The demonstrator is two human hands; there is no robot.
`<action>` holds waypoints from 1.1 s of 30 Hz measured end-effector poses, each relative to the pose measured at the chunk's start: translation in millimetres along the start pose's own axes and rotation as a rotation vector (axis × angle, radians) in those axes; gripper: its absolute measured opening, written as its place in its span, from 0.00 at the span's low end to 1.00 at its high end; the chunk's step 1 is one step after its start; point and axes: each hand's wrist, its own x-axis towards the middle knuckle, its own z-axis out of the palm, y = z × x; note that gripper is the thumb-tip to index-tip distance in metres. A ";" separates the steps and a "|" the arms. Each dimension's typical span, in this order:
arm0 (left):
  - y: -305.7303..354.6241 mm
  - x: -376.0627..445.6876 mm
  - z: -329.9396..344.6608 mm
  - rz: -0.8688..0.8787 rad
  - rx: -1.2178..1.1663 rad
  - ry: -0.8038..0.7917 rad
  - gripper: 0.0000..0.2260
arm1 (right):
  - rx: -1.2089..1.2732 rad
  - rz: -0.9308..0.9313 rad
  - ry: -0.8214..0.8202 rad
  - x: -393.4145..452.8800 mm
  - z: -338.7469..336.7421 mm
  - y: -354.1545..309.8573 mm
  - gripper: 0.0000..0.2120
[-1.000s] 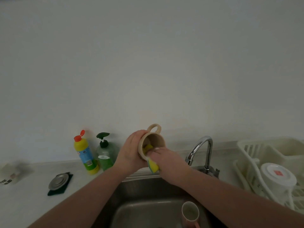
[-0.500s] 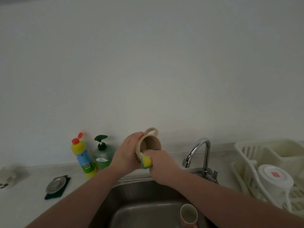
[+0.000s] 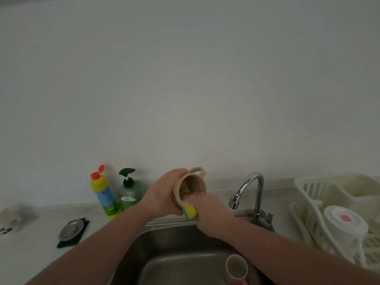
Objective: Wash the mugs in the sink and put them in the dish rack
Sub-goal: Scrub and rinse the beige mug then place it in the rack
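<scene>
A beige mug (image 3: 195,183) lies tilted on its side above the sink's back edge, mouth toward me and handle up. My left hand (image 3: 164,194) grips its outer wall. My right hand (image 3: 207,208) holds a yellow sponge (image 3: 190,210) pushed partly into the mug's mouth. A pink mug (image 3: 236,268) stands upright in the steel sink (image 3: 164,254), under my right forearm. The white dish rack (image 3: 308,202) sits at the right and holds an upturned white cup (image 3: 345,223).
A chrome tap (image 3: 249,194) curves over the sink's back right corner. A yellow bottle with a red cap (image 3: 102,194) and a green soap pump bottle (image 3: 131,192) stand against the wall at the left. A metal sink strainer (image 3: 71,230) lies on a dark cloth on the counter.
My right hand pulled the sponge out toward the mug's rim, then pushed it back into the mouth. The mug has stayed in my left hand, turned slightly.
</scene>
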 end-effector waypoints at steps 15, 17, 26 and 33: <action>12.8 3.2 -6.8 -0.037 -0.071 -0.091 0.40 | -0.267 -0.148 -0.081 -7.7 -16.4 12.0 0.22; 12.2 -0.5 -2.1 -0.028 -0.074 -0.045 0.42 | -0.257 -0.140 -0.083 -7.4 -15.7 13.4 0.22; 14.6 6.9 11.3 0.012 0.005 0.216 0.42 | -0.260 -0.086 -0.016 -0.5 -17.0 14.6 0.24; 13.0 6.7 7.5 0.045 0.023 0.129 0.44 | -0.308 -0.116 -0.056 -7.4 -17.6 15.0 0.24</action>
